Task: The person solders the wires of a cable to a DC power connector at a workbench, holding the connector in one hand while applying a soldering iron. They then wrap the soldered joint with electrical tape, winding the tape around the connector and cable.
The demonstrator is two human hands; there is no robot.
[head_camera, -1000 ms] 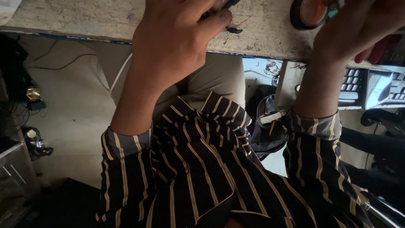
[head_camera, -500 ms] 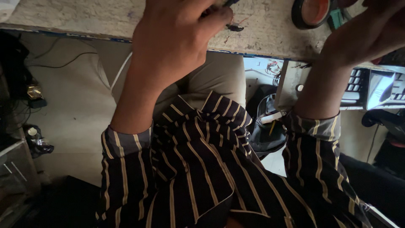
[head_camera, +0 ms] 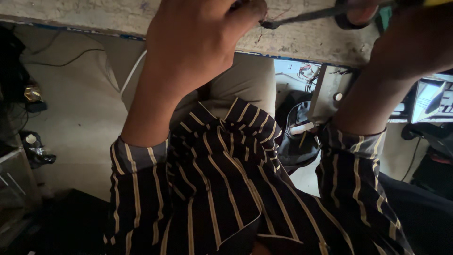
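Note:
My left hand (head_camera: 198,42) is over the worn pale tabletop (head_camera: 94,19), fingers curled around a small dark part at the frame's top edge; most of that part is hidden. Thin red wires (head_camera: 271,18) lie by its fingertips. Over at the top right, my right hand (head_camera: 415,42) grips a tool with a yellowish handle. The tool's thin dark metal shaft (head_camera: 311,15) reaches leftwards, and its tip sits right next to my left fingertips. Both forearms come out of dark sleeves with pale stripes.
A dark ring like a roll of tape (head_camera: 354,14) lies on the table behind the shaft. Under the table are my beige trouser leg (head_camera: 245,80), a dark bag (head_camera: 297,137), cables on the floor (head_camera: 56,59) and a small bottle (head_camera: 30,139). A screen (head_camera: 432,99) glows at right.
The tool's shaft has come into view, moved left until its tip meets my left fingertips. My right hand has shifted a little up and right. My left hand has stayed in place.

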